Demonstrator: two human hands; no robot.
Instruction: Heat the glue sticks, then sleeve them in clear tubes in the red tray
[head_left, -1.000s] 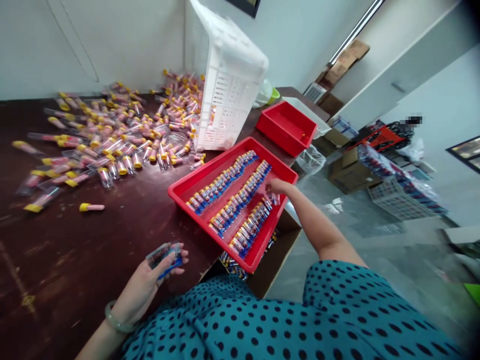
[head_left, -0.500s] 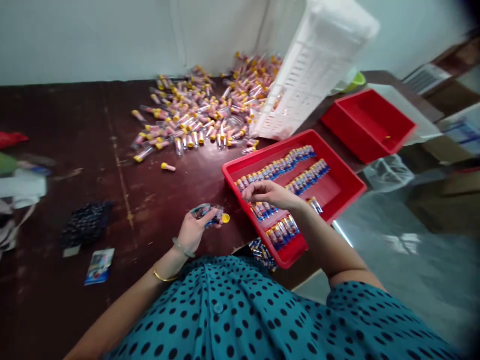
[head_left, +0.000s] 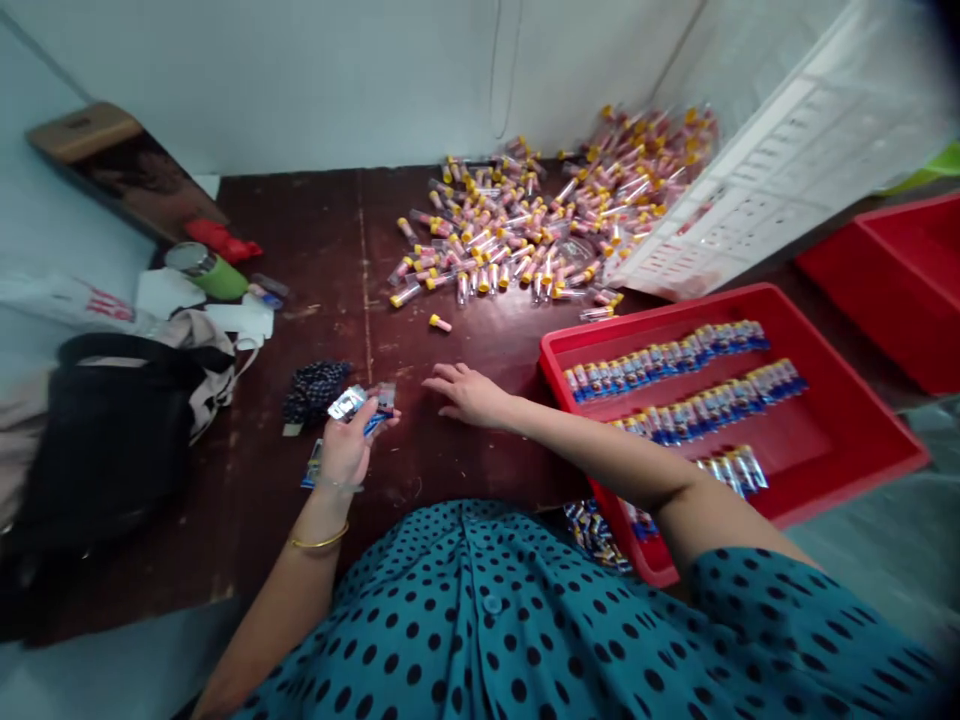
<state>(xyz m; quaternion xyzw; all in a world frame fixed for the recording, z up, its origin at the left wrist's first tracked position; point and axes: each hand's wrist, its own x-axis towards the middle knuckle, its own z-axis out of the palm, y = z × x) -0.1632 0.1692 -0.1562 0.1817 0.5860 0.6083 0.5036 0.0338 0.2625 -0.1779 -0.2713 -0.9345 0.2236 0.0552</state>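
My left hand (head_left: 350, 440) is closed on small printed packets (head_left: 380, 398), silver, clear and blue, above the dark table. How many it holds I cannot make out. My right hand (head_left: 471, 395) hovers at or just over the tabletop with fingers spread and nothing in them. Beyond it lies one small tube with a yellow cap (head_left: 440, 323), apart from a big heap of pink-filled, yellow-capped tubes (head_left: 517, 230). Under my right arm stands a red tray (head_left: 825, 430) holding rows of blue packed tubes (head_left: 675, 357). Another flat blue packet (head_left: 313, 465) lies partly hidden behind my left hand.
A dark patterned cloth bundle (head_left: 315, 390) lies beside my left hand. Farther left are a green bottle (head_left: 217, 275), a black bag (head_left: 112, 440) and a mirror (head_left: 142, 180). A white crate (head_left: 765, 170) leans at the heap's right; a second red bin (head_left: 892, 280) stands behind the tray.
The view has swung left. My right hand has moved from above the red tray to the table, its fingers now spread. The yellow cap by my left hand no longer shows; silver packets do.
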